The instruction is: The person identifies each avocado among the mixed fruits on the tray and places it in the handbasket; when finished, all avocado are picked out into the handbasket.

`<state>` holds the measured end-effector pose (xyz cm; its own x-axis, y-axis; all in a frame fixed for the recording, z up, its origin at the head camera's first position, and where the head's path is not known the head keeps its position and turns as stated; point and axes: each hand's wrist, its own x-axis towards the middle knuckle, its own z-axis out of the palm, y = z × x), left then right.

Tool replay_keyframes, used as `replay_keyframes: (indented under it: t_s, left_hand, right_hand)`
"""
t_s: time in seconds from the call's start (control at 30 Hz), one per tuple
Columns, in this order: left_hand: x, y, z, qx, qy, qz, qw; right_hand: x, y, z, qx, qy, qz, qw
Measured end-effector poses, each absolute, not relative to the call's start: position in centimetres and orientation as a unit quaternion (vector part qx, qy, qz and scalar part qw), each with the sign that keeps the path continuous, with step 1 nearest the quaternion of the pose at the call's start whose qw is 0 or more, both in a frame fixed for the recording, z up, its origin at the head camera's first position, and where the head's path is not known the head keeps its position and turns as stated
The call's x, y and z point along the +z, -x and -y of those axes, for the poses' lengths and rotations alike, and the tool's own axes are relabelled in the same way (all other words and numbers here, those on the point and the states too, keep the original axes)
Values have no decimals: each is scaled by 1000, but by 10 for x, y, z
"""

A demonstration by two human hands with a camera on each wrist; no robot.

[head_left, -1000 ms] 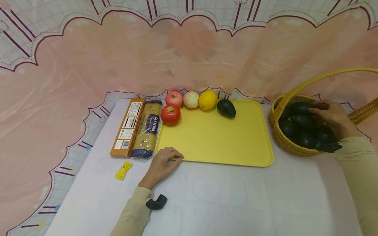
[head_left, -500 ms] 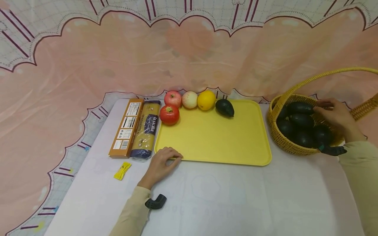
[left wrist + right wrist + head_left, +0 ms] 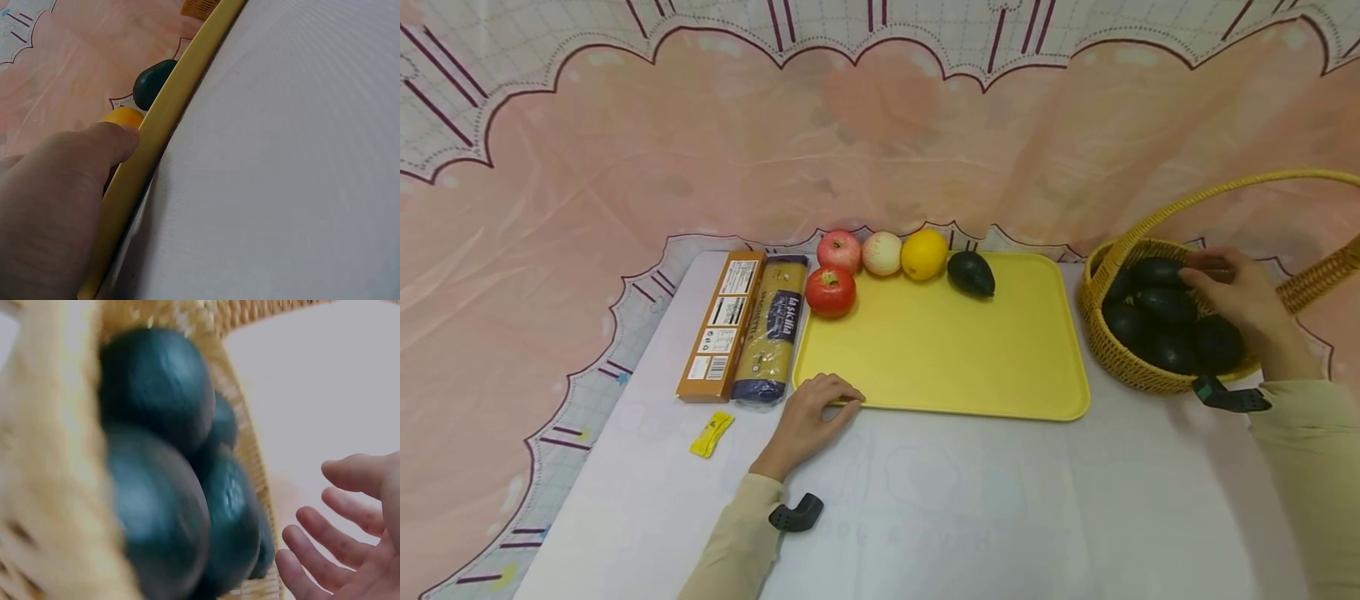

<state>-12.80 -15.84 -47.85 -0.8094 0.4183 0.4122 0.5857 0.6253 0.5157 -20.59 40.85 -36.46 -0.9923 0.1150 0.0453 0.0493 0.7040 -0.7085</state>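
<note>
Several dark green avocados (image 3: 1165, 306) lie piled in a wicker basket (image 3: 1123, 371) at the right. My right hand (image 3: 1240, 292) is over the basket's right side, beside the upper avocados. In the right wrist view its fingers (image 3: 322, 547) are spread and loosely bent, apart from the avocados, with nothing in them. My left hand (image 3: 816, 417) rests at the near left corner of a yellow tray (image 3: 955, 358). Its thumb (image 3: 119, 140) lies against the tray's rim in the left wrist view, where the other fingers are mostly hidden.
Along the tray's back and left sit a pink apple (image 3: 838, 250), a pale round fruit (image 3: 882, 254), an orange (image 3: 924, 255), one avocado (image 3: 972, 275) and a red tomato-like fruit (image 3: 831, 292). Left of the tray lie spaghetti (image 3: 771, 329), an orange box (image 3: 721, 325) and a yellow packet (image 3: 711, 433).
My right hand shifts slightly right, then back left above the basket, its wrist lower in the latest head view. My left hand, the tray and the fruit stay in place.
</note>
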Motion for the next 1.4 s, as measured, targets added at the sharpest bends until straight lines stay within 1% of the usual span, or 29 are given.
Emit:
replay_keyframes:
  t_s: [0.2,0.37,0.5,0.6,0.73,0.83,1.03,1.23,1.4]
  left_hand:
    - [-479,127,157,-331,283,892,125]
    - [-479,128,158,-333,279,892,123]
    - [-480,129,160,-331,277,894,125]
    - [-481,128,161,-332,277,892,129]
    - [-481,129,160,-335,281,890,128]
    - [-480,129,159,-333,282,891,126]
    - [-479,129,158,-330,274,895,121]
    - [-478,126,160,-328,263,900,117]
    - [-481,128,159,-335,272,896,108]
  right_hand:
    - [-373,190,-388,431,37,897,87]
    - [-381,181,-364,503,30,854,130]
    - [-387,175,-345,641,-15,749,169]
    - [-392,172,-333,713,-63,675,182]
    - [-399,169,-322,719,-118,662,174]
    - [-403,168,-316,715,-140,666,162]
    - [-406,168,-300,703,-154,675,161]
    - [-410,172,-279,663,-177,713,142]
    - [-416,177,-270,623,-163,755,123]
